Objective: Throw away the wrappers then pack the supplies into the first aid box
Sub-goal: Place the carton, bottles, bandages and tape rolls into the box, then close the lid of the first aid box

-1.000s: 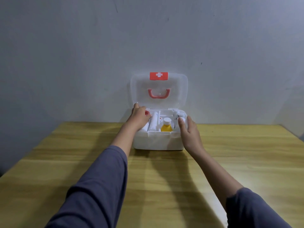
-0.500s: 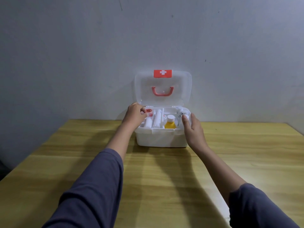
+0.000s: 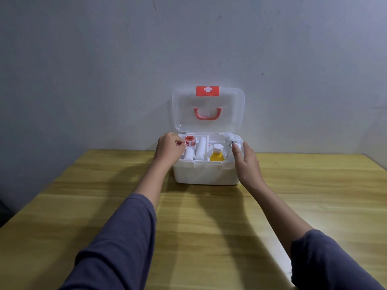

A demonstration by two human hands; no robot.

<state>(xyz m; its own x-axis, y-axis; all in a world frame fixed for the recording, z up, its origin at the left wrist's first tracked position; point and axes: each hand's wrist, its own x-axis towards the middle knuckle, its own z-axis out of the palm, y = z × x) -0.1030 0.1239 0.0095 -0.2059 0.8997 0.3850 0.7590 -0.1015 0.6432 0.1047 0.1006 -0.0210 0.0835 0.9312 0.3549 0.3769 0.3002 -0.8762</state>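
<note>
A bare wooden table (image 3: 104, 206) meets a grey wall. The first aid box (image 3: 206, 172) sits far-centre, lid up, supplies inside. The left hand (image 3: 168, 148) has lifted off the red tape roll (image 3: 190, 140), fingers curled, holding nothing visible; the right hand (image 3: 246, 162) rests open against the box's right end. Packing looks nearly finished.

first aid box (image 3: 206, 173): white, lid upright | inside: red tape roll (image 3: 190, 141), bandage rolls (image 3: 201, 150), yellow bottle (image 3: 217, 153)

Glossy translucent plastic lid (image 3: 209, 126), white plastic first aid box (image 3: 206, 173), matt wood-grain table (image 3: 209, 216)
</note>
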